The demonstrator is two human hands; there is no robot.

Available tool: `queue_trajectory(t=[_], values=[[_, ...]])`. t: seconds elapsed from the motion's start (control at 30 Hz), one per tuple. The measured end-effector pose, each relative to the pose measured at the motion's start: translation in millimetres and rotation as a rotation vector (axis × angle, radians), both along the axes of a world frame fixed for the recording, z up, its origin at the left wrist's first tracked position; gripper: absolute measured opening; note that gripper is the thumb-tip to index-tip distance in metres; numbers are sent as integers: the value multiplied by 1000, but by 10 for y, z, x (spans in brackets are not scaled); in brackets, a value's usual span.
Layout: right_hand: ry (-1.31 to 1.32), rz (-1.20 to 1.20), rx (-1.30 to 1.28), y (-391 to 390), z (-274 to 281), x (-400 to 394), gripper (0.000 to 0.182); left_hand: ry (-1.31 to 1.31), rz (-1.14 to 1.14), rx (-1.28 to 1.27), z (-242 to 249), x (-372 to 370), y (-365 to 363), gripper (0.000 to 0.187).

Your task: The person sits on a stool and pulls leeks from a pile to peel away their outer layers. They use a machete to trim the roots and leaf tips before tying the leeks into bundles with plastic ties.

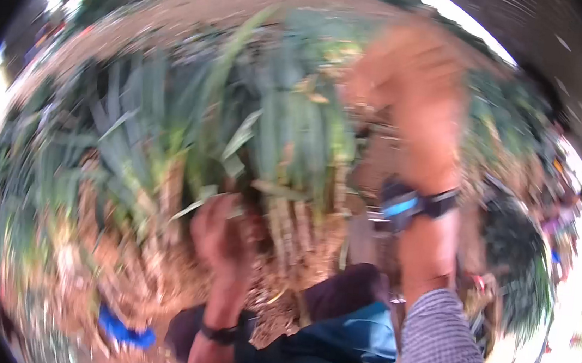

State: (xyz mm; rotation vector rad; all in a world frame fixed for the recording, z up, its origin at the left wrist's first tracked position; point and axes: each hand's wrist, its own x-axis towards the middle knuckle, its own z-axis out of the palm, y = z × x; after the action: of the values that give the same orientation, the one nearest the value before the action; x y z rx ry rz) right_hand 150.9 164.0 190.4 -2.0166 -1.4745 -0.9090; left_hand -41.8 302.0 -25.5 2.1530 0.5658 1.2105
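My left hand [225,235] is low in the middle of the head view, its fingers curled closed among the plants. A thin strip of green leaf [196,207] shows at its fingers; what lies inside the grip is hidden. Higher on the right, my right hand [409,70] is smeared by motion, so its fingers cannot be read. It is beside the leafy tops of a bundle of leeks [299,140], whose pale stems point down toward me. More leeks [145,116] stand packed to the left of my left hand.
Soil and root litter [272,296] lie near my knees. At the lower left is a bright blue object [125,331]. Another dark green heap [522,241] lies to the right, with more greens behind it. A bare strip of ground [202,13] runs along the back.
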Motion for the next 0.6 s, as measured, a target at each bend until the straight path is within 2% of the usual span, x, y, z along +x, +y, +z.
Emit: queue_trajectory(t=[0.03, 0.07, 0.1, 0.13, 0.17, 0.2, 0.27, 0.33, 0.37, 0.4, 0.5, 0.53, 0.6], values=[[-397, -211, -164, -193, -235, -24, 10, -56, 73, 217, 81, -14, 41, 38], [-113, 44, -98, -197, -629, -150, 5, -116, 28, 322, 43, -45, 61, 33], [166, 300, -18, -209, -1020, -275, 10, -173, -15, 429, 8, -75, 74, 31], [262, 108, -180, -302, -1403, -396, 15, -201, 36, 250, 104, -79, -115, 27], [537, 119, -300, -367, -1687, -524, 16, -38, 34, 396, 300, -139, -249, 28], [521, 142, -172, -494, -1747, -760, 17, -49, -104, 269, 277, -89, -380, 28], [650, 210, -71, -621, -2022, -953, 16, -2, -341, -39, 177, -61, -535, 28], [692, 220, 156, -802, -1980, -1139, 14, 102, -574, -410, 36, -73, -713, 26], [706, 233, 269, -917, -1891, -1231, 12, 157, -579, -343, -158, -104, -776, 25], [752, 189, 354, -1014, -1686, -1358, 22, 210, -577, -279, -372, -134, -783, 24], [744, 199, 540, -1289, -1723, -1433, 20, 381, -696, -342, -333, -304, -1149, 24], [846, 145, 480, -1485, -1655, -1519, 17, 414, -745, -393, -287, -374, -1292, 24], [792, 212, 566, -1670, -1704, -1591, 16, 440, -808, -474, -227, -507, -1533, 27]])
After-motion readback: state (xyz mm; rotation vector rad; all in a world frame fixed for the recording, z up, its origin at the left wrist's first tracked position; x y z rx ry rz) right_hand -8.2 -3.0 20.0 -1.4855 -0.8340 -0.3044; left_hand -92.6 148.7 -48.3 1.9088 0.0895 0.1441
